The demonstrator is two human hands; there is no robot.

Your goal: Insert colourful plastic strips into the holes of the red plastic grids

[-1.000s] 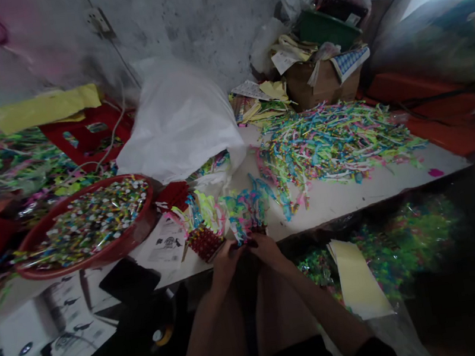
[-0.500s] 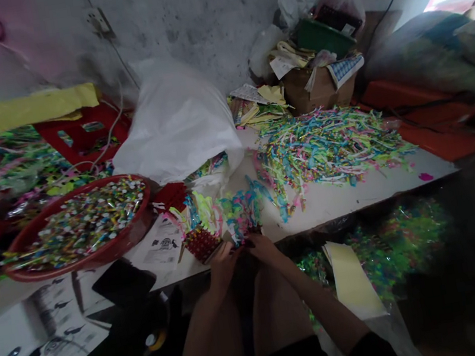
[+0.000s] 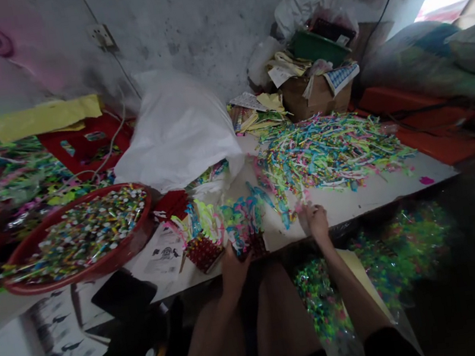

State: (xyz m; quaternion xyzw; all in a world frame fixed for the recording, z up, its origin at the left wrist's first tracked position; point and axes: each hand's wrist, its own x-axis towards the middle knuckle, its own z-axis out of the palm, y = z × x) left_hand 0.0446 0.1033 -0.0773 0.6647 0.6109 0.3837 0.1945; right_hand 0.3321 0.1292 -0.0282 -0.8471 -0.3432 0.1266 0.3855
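My left hand is closed around the front of a small dark red box, its fingers partly hidden. Thin blue, green and pink plastic strips stand upright in that box. Just left of it a patterned dark red box holds more upright strips. My right hand is over the table's front edge with curled fingers, below a large loose pile of coloured strips. A pale pink strip end shows by its fingertips; whether they grip it is unclear.
A red basin full of small white-tipped pieces stands left. Behind are a white sack, a red crate and a cardboard box. Printed sheets lie on the table. Bags of green pieces are below its edge.
My right hand has left the dark red box and moved right to the front of the strip pile. The left hand stays at the box. The view has shifted slightly.
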